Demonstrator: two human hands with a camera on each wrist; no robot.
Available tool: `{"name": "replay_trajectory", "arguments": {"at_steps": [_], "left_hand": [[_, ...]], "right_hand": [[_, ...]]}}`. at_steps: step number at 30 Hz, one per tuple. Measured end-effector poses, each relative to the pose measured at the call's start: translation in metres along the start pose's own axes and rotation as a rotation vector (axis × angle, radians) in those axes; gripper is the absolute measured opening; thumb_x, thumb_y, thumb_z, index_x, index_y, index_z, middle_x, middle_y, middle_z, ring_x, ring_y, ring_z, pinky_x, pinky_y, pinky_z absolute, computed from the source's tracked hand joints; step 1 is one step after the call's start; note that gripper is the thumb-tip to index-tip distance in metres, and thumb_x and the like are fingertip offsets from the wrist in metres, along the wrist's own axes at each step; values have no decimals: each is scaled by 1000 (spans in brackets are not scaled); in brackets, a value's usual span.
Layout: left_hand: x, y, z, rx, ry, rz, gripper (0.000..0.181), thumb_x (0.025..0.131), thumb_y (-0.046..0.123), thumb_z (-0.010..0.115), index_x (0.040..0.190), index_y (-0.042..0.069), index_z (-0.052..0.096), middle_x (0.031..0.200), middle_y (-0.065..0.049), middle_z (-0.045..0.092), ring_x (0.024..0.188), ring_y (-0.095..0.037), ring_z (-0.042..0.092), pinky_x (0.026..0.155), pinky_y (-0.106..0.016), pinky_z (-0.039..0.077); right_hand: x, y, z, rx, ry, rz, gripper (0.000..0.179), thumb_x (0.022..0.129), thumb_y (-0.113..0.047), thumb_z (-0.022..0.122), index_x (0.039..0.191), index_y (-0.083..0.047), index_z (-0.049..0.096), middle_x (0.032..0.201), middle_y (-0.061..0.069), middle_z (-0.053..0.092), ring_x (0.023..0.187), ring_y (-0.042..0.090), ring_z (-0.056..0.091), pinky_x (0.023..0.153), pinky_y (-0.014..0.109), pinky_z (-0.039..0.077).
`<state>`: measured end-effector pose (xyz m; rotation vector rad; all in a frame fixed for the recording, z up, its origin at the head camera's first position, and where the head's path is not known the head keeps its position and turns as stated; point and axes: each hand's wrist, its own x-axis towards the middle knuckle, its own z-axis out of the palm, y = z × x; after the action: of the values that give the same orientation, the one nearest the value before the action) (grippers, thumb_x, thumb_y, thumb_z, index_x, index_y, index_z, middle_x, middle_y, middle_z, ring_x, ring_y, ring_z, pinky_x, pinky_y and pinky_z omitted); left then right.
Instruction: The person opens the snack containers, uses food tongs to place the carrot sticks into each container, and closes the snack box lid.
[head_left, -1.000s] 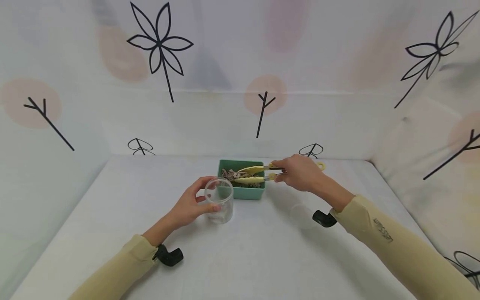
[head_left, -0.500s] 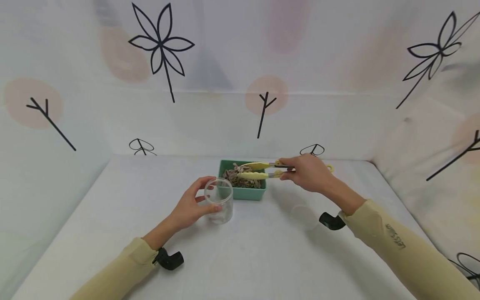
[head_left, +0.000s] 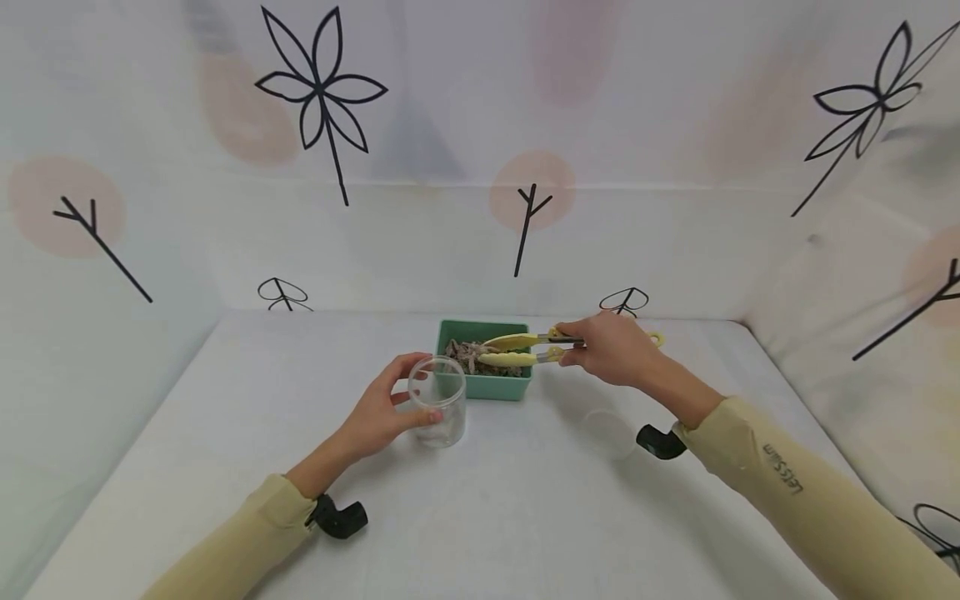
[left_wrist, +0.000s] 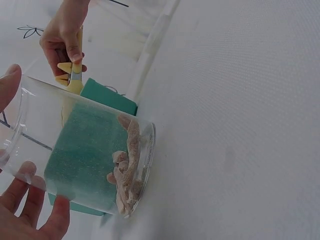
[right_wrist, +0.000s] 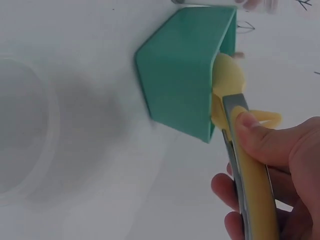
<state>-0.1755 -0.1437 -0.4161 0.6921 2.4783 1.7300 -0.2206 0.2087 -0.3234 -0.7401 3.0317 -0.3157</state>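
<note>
My left hand (head_left: 385,410) holds a clear jar (head_left: 442,421) upright on the table, fingers and thumb around its side near the rim. Several knobbly brownish pieces (left_wrist: 127,167) lie at the jar's bottom in the left wrist view. Behind the jar stands a green rectangular box (head_left: 491,386) with a heap of greyish-brown dried pieces (head_left: 461,353) inside. Yellow-tipped tongs (head_left: 517,359) reach into the box from the right, their two tips apart over the heap. My right hand (head_left: 615,348) grips the tongs by their metal and yellow handles, thumb on top. In the right wrist view, the box wall hides the tips' ends.
A round translucent lid (head_left: 609,433) lies flat on the white table (head_left: 480,517), right of the jar. Patterned white cloth walls (head_left: 420,242) rise along the table's back and sides. Black wrist cameras (head_left: 339,517) hang below both sleeves.
My right hand first moved a little to the right with the tongs, then slightly left and down, so their tips sit lower in the heap. My left hand and the jar have stayed put.
</note>
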Motion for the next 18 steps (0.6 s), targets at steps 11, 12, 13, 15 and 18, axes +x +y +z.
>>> {"name": "replay_trajectory", "arguments": {"at_steps": [11, 12, 13, 15, 18], "left_hand": [[1, 0, 1, -7, -4, -8, 78, 81, 23, 85, 146, 18, 43, 139, -10, 52, 130, -36, 44, 102, -54, 45], [1, 0, 1, -9, -5, -10, 78, 81, 23, 85, 146, 18, 43, 139, -10, 52, 130, -36, 44, 102, -54, 45], [1, 1, 0, -10, -6, -9, 78, 81, 23, 85, 146, 18, 43, 139, -10, 52, 130, -36, 43, 102, -54, 45], [1, 1, 0, -13, -5, -12, 79, 80, 23, 86, 146, 18, 43, 139, -11, 52, 130, -36, 43, 102, -54, 45], [2, 1, 0, -13, -4, -20, 79, 80, 23, 86, 146, 18, 43, 139, -10, 52, 131, -36, 43, 102, -54, 45]], "right_hand": [[-2, 1, -7, -16, 37, -17, 50, 87, -25, 79, 131, -5, 65, 106, 11, 74, 69, 15, 56, 56, 29, 43], [-2, 2, -9, -14, 43, -16, 50, 87, -25, 79, 131, -5, 65, 106, 11, 74, 70, 15, 56, 57, 29, 43], [-2, 2, -11, -6, 46, -16, 51, 87, -24, 79, 131, -4, 65, 106, 11, 74, 69, 15, 56, 56, 29, 43], [-3, 2, -15, 11, 54, -10, 51, 87, -24, 79, 132, -4, 65, 105, 11, 74, 70, 16, 57, 57, 30, 43], [-4, 2, -21, 41, 56, 6, 52, 88, -24, 78, 133, -3, 63, 105, 11, 74, 74, 17, 57, 61, 30, 45]]}}
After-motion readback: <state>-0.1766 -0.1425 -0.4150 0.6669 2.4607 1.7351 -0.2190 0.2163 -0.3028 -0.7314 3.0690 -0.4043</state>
